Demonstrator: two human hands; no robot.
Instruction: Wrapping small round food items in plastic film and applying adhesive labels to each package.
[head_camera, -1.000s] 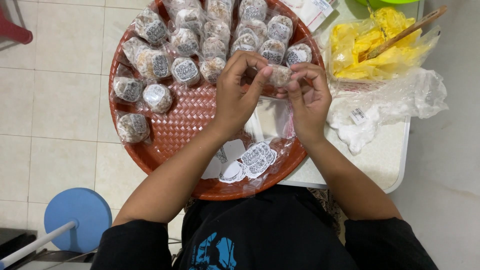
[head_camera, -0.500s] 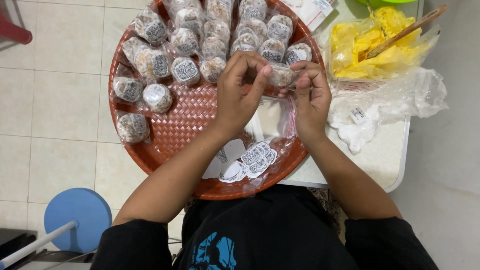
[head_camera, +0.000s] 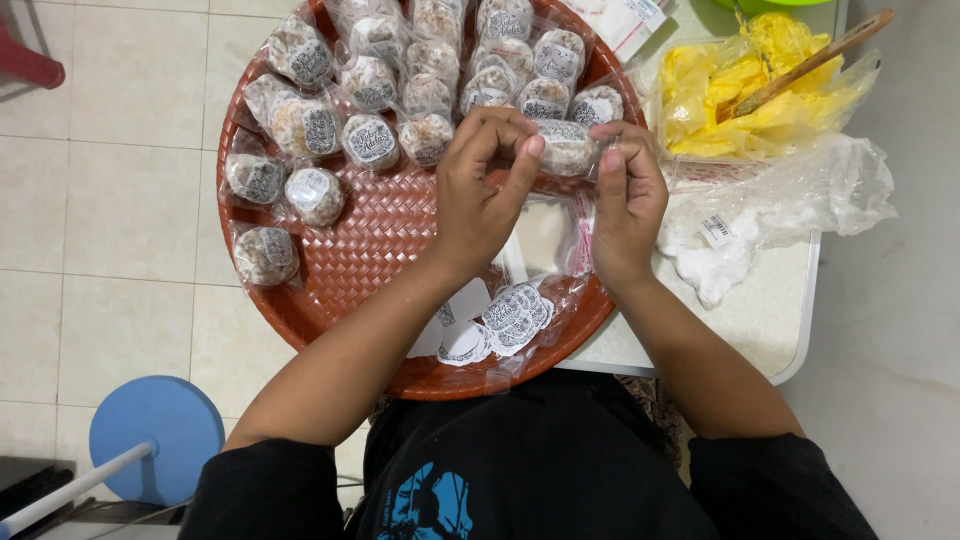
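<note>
Over the far half of a round woven tray (head_camera: 340, 260): 2 hands pinching 1 wrapped ball (head_camera: 566, 146).
Bare weave lies open at the tray's near left; rows of wrapped balls (head_camera: 400, 70) crowd its far rim. The held ball is pale, speckled, in clear film. Left hand (head_camera: 480, 190) and right hand (head_camera: 628, 195) each grasp 1 end; both sit slightly closer together than 0.5 s ago.

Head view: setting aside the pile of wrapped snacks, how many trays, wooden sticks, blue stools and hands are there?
Red round woven tray: 1
Wooden stick: 1
Blue round stool: 1
Bare hands: 2, left hand, right hand
Total: 5
</note>
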